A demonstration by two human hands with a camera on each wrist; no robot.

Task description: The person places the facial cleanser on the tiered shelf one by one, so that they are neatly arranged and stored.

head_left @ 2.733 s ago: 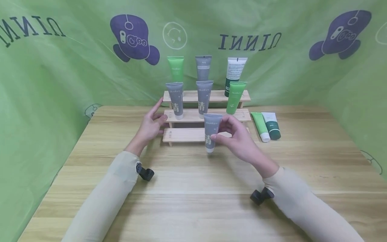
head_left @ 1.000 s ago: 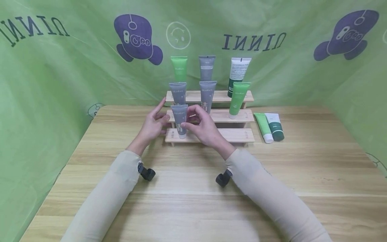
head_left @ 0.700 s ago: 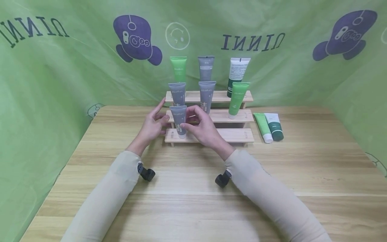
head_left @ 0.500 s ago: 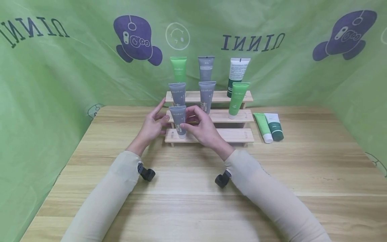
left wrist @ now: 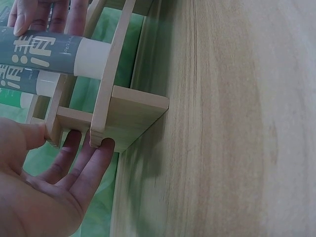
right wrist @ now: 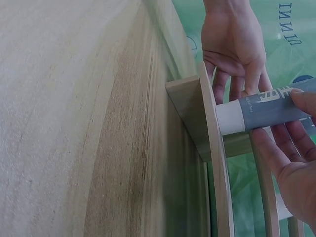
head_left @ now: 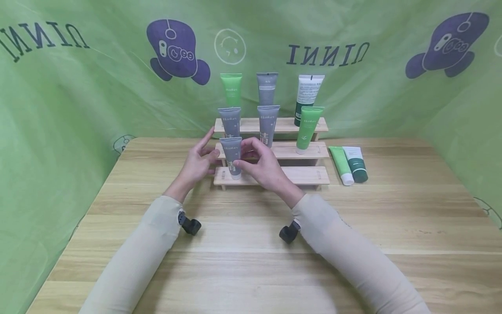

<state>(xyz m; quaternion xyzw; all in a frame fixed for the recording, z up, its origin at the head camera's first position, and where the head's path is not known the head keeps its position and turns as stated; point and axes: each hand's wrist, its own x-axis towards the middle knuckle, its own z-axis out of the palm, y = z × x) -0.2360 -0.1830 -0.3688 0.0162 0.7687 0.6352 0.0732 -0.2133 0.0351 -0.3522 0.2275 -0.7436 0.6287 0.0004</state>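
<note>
My right hand (head_left: 260,168) pinches a small grey squeeze tube (head_left: 232,153) between thumb and fingers. The tube stands cap down at the left end of the bottom shelf of a three-tier wooden display rack (head_left: 290,175). In the right wrist view its white cap (right wrist: 230,118) meets the shelf board. My left hand (head_left: 196,161) rests against the rack's left end, fingers spread. In the left wrist view its thumb (left wrist: 33,136) touches one shelf end, and several fingertips lie against the board ends. Behind the held tube, another grey tube (head_left: 230,120) is partly hidden.
The middle shelf also bears a grey tube (head_left: 268,124) and a green tube (head_left: 308,128). On top stand a green tube (head_left: 232,89), a grey tube (head_left: 267,89) and a white-and-green tube (head_left: 309,91). Right of the rack, a green tube (head_left: 341,165) and a white-and-green tube (head_left: 355,165) lie flat.
My right hand has carried the grey tube leftward, from in front of the rack's middle to the bottom shelf's left end. Over the last second hardly anything moves. My left hand stays at the rack.
</note>
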